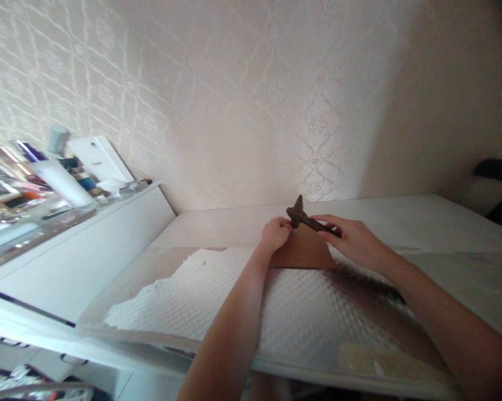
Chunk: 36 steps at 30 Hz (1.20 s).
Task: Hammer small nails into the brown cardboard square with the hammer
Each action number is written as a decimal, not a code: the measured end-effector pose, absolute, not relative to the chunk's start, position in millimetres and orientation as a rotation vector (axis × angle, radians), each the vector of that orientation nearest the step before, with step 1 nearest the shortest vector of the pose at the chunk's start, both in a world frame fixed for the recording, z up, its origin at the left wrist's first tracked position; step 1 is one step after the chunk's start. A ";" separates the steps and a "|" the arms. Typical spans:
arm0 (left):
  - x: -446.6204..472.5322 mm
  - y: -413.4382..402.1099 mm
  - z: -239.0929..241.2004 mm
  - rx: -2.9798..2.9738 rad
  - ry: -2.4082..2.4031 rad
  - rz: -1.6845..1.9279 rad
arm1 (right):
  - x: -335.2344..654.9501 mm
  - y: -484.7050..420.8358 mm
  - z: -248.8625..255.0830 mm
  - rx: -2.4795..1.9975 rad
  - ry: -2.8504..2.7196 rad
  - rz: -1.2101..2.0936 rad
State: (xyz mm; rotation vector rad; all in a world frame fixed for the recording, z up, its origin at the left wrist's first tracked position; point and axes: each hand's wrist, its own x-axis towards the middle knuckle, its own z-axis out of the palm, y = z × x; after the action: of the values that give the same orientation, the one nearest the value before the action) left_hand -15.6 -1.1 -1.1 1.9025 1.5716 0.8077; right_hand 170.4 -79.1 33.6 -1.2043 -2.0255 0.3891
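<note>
A dark brown hammer (315,224) is in my right hand (354,240), whose fingers are closed round the handle. Its head points up and to the left, over the far part of a brown board (304,252). The board lies flat on a quilted silvery sheet (217,281). My left hand (276,233) rests at the board's far left side, fingertips pinched together just below the hammer head. A tiny shiny spot shows beside those fingertips, but what they hold is too small to make out.
The sheet covers part of a white table (234,217) against a patterned wall (242,111). To the left, a white cabinet (87,239) carries bottles, tubes and a white box (102,159). A black object (501,184) stands at the far right.
</note>
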 end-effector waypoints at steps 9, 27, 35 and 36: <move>-18.0 -8.3 6.2 1.962 1.510 0.724 | 173.1 -80.4 39.1 -1.257 -1.979 0.374; -17.5 -5.3 -0.2 2.025 1.523 0.748 | 174.1 -77.3 34.3 -1.255 -2.027 0.398; -17.8 -4.1 -1.7 2.004 1.518 0.766 | 174.4 -77.3 35.3 -1.257 -2.025 0.363; -17.8 -3.9 -2.1 2.004 1.518 0.771 | 174.5 -77.1 35.3 -1.268 -2.019 0.357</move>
State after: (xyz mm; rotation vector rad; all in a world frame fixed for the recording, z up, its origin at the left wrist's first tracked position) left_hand -17.8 -3.9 -2.1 2.0038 1.5183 0.7713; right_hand 174.5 -77.1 35.3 -1.2675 -2.0192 0.3572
